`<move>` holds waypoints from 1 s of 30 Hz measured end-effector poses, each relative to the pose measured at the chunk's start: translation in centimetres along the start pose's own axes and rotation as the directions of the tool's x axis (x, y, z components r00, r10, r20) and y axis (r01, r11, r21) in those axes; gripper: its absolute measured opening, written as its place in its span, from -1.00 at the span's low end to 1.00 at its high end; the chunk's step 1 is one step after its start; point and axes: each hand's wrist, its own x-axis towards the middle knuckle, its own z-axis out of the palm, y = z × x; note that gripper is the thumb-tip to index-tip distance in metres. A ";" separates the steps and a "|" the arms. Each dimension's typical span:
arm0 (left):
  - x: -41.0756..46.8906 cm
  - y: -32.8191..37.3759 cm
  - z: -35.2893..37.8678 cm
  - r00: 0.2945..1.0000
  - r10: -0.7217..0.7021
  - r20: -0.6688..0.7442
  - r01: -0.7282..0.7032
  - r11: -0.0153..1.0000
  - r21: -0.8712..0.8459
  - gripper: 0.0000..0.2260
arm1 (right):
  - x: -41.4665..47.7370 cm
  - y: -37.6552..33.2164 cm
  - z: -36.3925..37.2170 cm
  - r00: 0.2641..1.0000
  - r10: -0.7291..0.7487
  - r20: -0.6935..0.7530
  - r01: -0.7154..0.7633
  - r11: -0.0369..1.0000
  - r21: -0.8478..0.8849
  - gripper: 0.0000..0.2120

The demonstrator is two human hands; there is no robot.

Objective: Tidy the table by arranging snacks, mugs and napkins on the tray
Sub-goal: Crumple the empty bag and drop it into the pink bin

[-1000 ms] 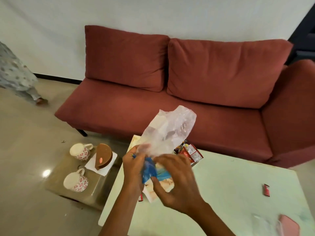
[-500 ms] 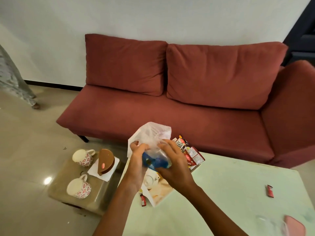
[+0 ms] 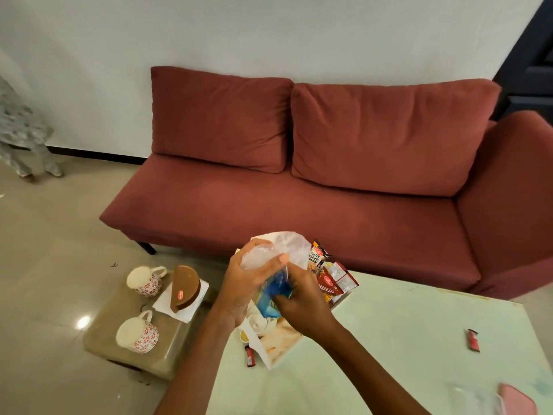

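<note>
1. Bag's come way down. A second ago the clear plastic bag was puffed up tall above the hands; now it's scrunched into a ball and both hands have closed in tight together.
2. Left hand: the grip is curled round the crumpled bag, thumb lying across the front of it.
3. Right hand: the grip is pinching a blue packet right under the bag. Can't tell if that packet sits inside the bag or not.
4. All of that is held over the tray, which sits at the 10 o'clock corner of the bench. Snack packets are piled at the tray's 1 o'clock end, just beside the right hand.
5. One red sachet lies at the tray's 7 o'clock edge. Another sachet is well apart, out toward 3 o'clock on the bench.
6. Off the bench at 9 o'clock, a low stand carries the far mug, the near mug, and a napkin with a brown half-round thing on top.
7. Red sofa at 12 o'clock.
</note>
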 end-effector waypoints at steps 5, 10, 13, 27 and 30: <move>-0.1 -0.2 2.0 0.946 0.062 -0.318 -0.071 0.997 -0.016 -0.81 | -1.3 -0.1 0.8 0.979 0.080 -0.186 -0.102 0.988 -0.113 -0.71; -0.3 0.9 3.0 0.886 0.028 -0.463 -0.073 0.994 -0.081 -0.83 | -3.0 -0.3 1.0 0.826 -0.185 -0.533 0.071 0.971 -0.227 -0.44; -0.5 1.4 2.1 0.861 -0.127 -0.492 -0.030 0.954 -0.299 -0.89 | -3.3 -0.8 -0.5 0.825 -0.230 -0.516 0.174 0.972 -0.156 -0.37; -8.5 1.9 2.6 0.977 -0.183 -0.110 0.120 0.897 -0.425 -0.93 | -7.7 -3.2 1.5 0.844 -0.287 -0.452 0.276 0.957 -0.092 -0.62; -10.9 1.3 3.0 0.986 -0.160 -0.043 0.129 0.902 -0.412 -0.89 | -10.3 -3.5 1.4 0.832 -0.293 -0.472 0.250 0.956 -0.152 -0.70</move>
